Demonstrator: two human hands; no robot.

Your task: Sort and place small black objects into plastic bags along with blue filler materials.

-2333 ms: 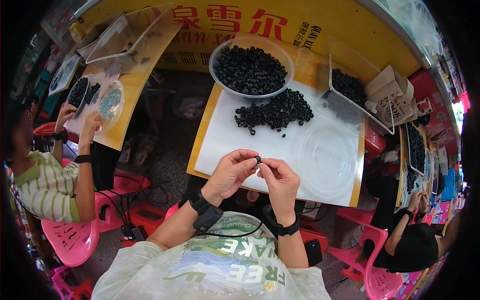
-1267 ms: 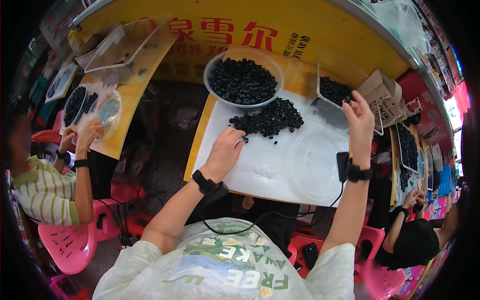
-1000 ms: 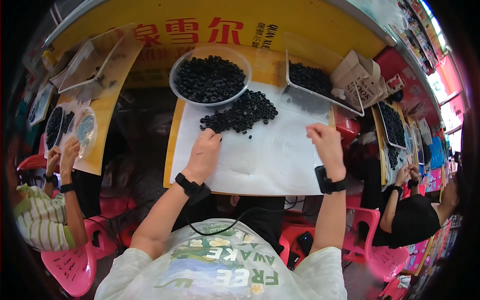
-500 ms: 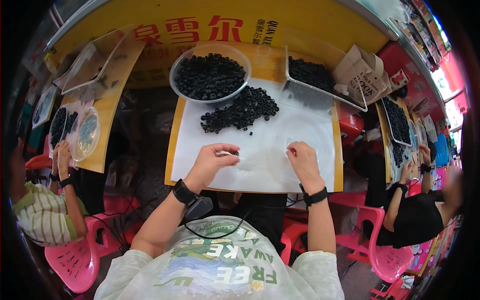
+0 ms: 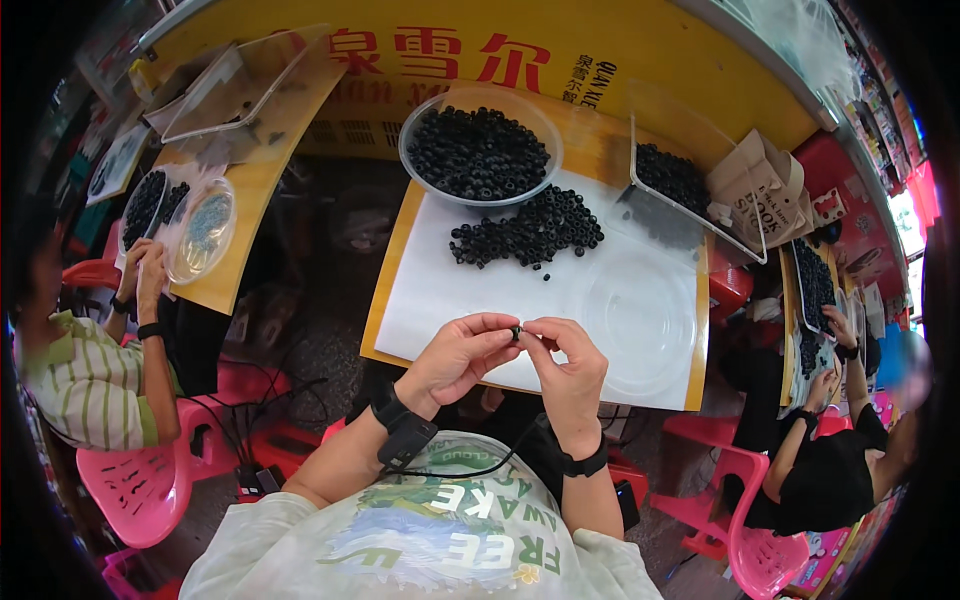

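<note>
Both bare hands meet above the near edge of the white sheet (image 5: 420,300). Left hand (image 5: 455,360): thumb and forefinger pinch a small dark bead (image 5: 516,333). Right hand (image 5: 572,372): thumb and forefinger drawn together at the same bead, at its 3 o'clock side; exact grip too small to make out. Taking clock bearings from that bead: loose heap of black beads (image 5: 530,230) at 12, on the sheet, one stray bead (image 5: 546,277) just on the near side of it. Clear round bowl (image 5: 490,202), well filled with black beads, beyond the heap toward 11–12. Clear circular lid (image 5: 640,325) lies flat at 3. Clear bin (image 5: 700,223), also with black beads, between 1 and 2; paper bag (image 5: 755,190) just beside it at 2. Seated co-worker in striped shirt (image 5: 95,385) near 9, another in black (image 5: 830,480) near 4.
</note>
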